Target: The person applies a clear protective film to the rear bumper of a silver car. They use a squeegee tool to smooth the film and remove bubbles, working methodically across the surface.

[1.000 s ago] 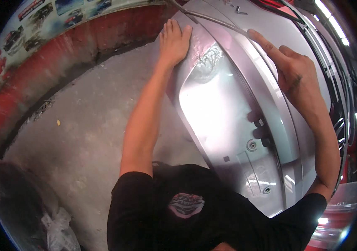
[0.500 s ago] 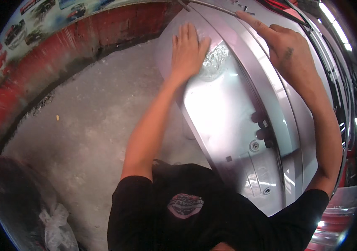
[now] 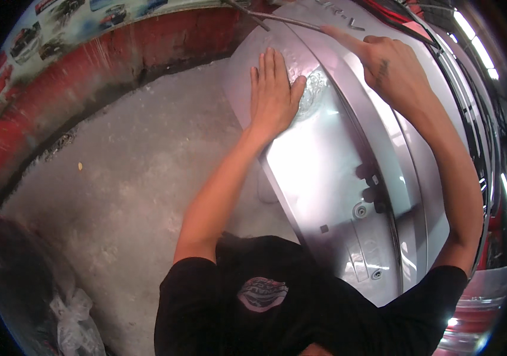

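Observation:
A silver car tailgate panel [image 3: 313, 160] slants away from me, with a dented, wrinkled patch [image 3: 313, 95] near its far end. My left hand [image 3: 274, 92] lies flat on the panel, fingers extended, its thumb at the edge of that patch. Farther right, my right hand [image 3: 390, 68] is closed around the handle of a slim metal hammer [image 3: 289, 21], index finger stretched along it. The long, narrow crosswise head of the hammer is over the far end of the panel; whether it touches the metal I cannot tell.
A low red wall [image 3: 117, 56] with a picture banner [image 3: 46, 35] above it runs along the far left. Concrete floor [image 3: 123, 154] lies left of the car. A dark bundle with a clear plastic bag [image 3: 78, 323] is at the lower left. A red tail light [image 3: 393, 15] is at the upper right.
My left hand has slid slightly nearer me and to the right on the panel. My right hand and the hammer have shifted left and a little nearer.

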Motion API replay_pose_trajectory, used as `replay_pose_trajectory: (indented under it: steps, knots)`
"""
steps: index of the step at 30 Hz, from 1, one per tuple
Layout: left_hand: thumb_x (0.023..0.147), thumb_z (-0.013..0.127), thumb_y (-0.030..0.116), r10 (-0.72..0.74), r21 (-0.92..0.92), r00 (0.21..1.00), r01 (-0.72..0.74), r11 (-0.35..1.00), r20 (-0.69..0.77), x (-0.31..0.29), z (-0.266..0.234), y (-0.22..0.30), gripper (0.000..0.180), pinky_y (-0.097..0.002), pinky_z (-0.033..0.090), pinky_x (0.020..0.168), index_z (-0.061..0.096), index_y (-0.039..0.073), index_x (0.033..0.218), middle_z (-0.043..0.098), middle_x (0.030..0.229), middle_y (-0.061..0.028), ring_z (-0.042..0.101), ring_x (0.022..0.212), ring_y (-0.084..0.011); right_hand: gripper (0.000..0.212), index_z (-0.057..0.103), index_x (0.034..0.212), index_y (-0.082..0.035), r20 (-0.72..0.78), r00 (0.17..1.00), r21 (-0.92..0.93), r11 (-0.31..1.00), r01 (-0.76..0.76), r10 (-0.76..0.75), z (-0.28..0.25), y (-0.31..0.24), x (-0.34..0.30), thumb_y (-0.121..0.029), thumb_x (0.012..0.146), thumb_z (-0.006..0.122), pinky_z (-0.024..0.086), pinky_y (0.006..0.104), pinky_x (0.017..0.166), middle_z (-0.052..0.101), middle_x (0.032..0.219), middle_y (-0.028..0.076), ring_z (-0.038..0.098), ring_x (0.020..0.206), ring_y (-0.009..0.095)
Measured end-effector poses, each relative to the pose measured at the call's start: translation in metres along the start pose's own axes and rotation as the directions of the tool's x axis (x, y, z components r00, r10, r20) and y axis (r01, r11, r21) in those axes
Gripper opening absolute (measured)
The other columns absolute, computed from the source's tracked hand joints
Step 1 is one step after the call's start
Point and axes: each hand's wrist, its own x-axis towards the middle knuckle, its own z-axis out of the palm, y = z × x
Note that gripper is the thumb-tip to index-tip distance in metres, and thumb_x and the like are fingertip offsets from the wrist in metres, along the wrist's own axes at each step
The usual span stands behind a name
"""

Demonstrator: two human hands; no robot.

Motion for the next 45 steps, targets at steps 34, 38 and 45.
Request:
replay_pose_trajectory:
  steps: [34,38,45]
  knots:
    - [0.107,0.05,0.04,0.005,-0.008,0.999,-0.005,1.0,-0.039,-0.004,0.002,0.002,0.076,-0.0573,0.013,0.128,0.029,-0.012,0.157,0.025,0.168,-0.0303,0.019,0.159,-0.0433,0.07,0.06,0.15,-0.026,0.013,0.997,-0.085,0.993,0.081,-0.08,0.0,-0.008,0.022,0.0,0.086,0.059,0.053,0.045,0.066,0.066,0.073,0.017,0.066,0.069,0.032]
    - [0.107,0.051,0.043,0.028,-0.008,0.998,-0.028,1.0,-0.056,-0.005,0.003,0.004,0.077,-0.0601,0.017,0.126,0.032,-0.014,0.155,0.028,0.164,-0.0343,0.023,0.156,-0.0479,0.075,0.056,0.153,-0.027,0.01,0.997,-0.059,0.995,0.082,-0.081,0.009,-0.003,0.012,0.003,0.084,0.058,0.054,0.0457,0.067,0.066,0.072,0.017,0.067,0.068,0.034]
    - [0.107,0.049,0.04,-0.014,-0.015,1.0,0.014,1.0,-0.015,-0.005,0.003,0.002,0.076,-0.0564,0.012,0.128,0.028,-0.012,0.158,0.023,0.169,-0.0296,0.017,0.159,-0.0429,0.087,0.05,0.157,-0.029,0.015,0.998,-0.037,0.998,0.055,-0.054,0.012,0.002,0.014,0.009,0.079,0.059,0.055,0.0471,0.069,0.066,0.073,0.018,0.067,0.068,0.035]
